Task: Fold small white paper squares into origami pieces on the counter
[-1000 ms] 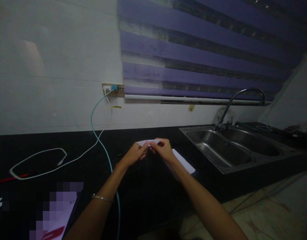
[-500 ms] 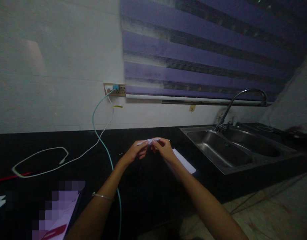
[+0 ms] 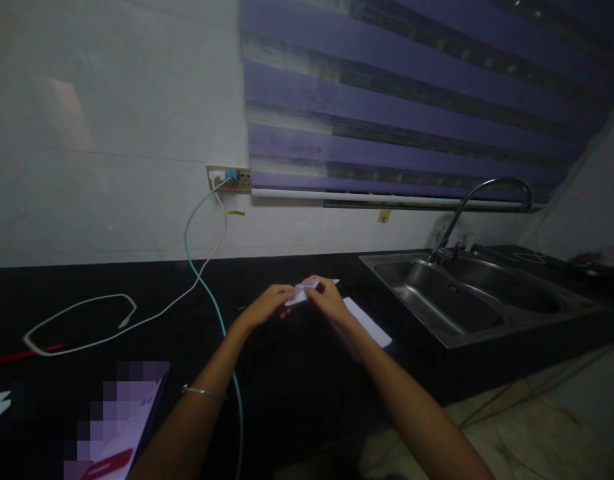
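A small folded piece of white paper [image 3: 301, 293] is held between both hands above the black countertop [image 3: 297, 387]. My left hand [image 3: 271, 303] pinches its left end, with the wrist wearing a thin bangle [image 3: 204, 392]. On the other side, my right hand [image 3: 329, 298] grips the paper with thumb and fingers, and a white tip sticks out beyond the knuckles. Just right of that hand, a flat white sheet of paper [image 3: 369, 323] lies on the counter, partly behind the right forearm. The exact folds of the held paper are too small to make out.
To the right is a steel double sink [image 3: 451, 337] with a curved faucet [image 3: 459, 210]. A teal cable [image 3: 214, 300] and a white cable [image 3: 161, 312] run from the wall outlet [image 3: 241, 180] onto the counter. A red pen-like object [image 3: 21, 353] and a partly blurred screen [image 3: 131, 427] are at left.
The held paper has tilted, so more of its white face shows between the hands. My left fingers have turned and straightened slightly. The sheet on the counter stays put.
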Demonstrator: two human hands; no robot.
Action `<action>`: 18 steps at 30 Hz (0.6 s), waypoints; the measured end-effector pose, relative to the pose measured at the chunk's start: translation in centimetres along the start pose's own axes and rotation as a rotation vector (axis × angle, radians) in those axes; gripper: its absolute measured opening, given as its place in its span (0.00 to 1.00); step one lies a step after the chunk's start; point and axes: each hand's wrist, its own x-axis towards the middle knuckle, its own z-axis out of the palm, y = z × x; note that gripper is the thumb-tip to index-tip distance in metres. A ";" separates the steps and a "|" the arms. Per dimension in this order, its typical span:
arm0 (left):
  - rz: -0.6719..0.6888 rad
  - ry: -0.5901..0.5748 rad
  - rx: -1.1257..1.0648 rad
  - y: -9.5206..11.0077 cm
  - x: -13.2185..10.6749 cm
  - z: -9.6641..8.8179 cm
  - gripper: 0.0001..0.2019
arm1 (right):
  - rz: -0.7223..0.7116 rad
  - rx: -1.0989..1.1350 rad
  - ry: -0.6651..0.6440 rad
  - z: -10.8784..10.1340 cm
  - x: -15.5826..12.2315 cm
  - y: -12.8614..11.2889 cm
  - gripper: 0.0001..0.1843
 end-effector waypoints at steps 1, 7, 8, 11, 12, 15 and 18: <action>-0.003 -0.005 -0.002 -0.1 0.0 -0.1 0.19 | 0.002 -0.028 -0.007 0.0 0.1 0.3 0.08; -0.017 -0.066 0.126 0.2 -0.4 -0.8 0.25 | 0.070 -0.022 -0.123 -0.4 0.2 0.9 0.08; -0.019 -0.080 0.160 0.3 -0.5 -0.9 0.23 | 0.091 -0.013 -0.152 -0.4 0.1 0.9 0.08; -0.067 -0.107 0.264 0.5 -0.9 -1.0 0.14 | 0.116 -0.035 -0.256 -0.4 -0.1 0.7 0.08; -0.096 -0.106 0.292 0.5 -0.9 -1.0 0.11 | 0.113 -0.053 -0.286 -0.4 -0.1 0.7 0.08; -0.117 -0.093 0.347 0.2 -1.1 -1.0 0.10 | 0.057 -0.131 -0.321 -0.4 -0.3 0.7 0.08; -0.102 -0.063 0.445 0.0 -1.1 -1.0 0.11 | -0.095 -0.287 -0.232 -0.4 -0.4 0.5 0.11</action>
